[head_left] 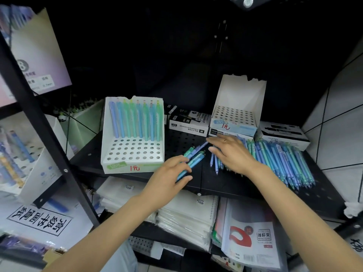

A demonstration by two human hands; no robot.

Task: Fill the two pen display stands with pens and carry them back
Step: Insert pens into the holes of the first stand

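You are looking at 2 white pen display stands sitting on the black shelf. The left stand (132, 152) is holding 8 blue and green pens (135, 119) upright in its back row. The right stand (234, 116) is sitting empty on boxes. Loose pens (279, 161) are lying heaped at the right, and a few more pens (193, 156) are lying in the middle.

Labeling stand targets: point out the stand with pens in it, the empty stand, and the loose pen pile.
Stand with pens (135, 152): head view, on its bare perforated top.
Empty stand (232, 114): head view, on its perforated top.
Loose pen pile (282, 163): head view, on the barrels mid-pile.
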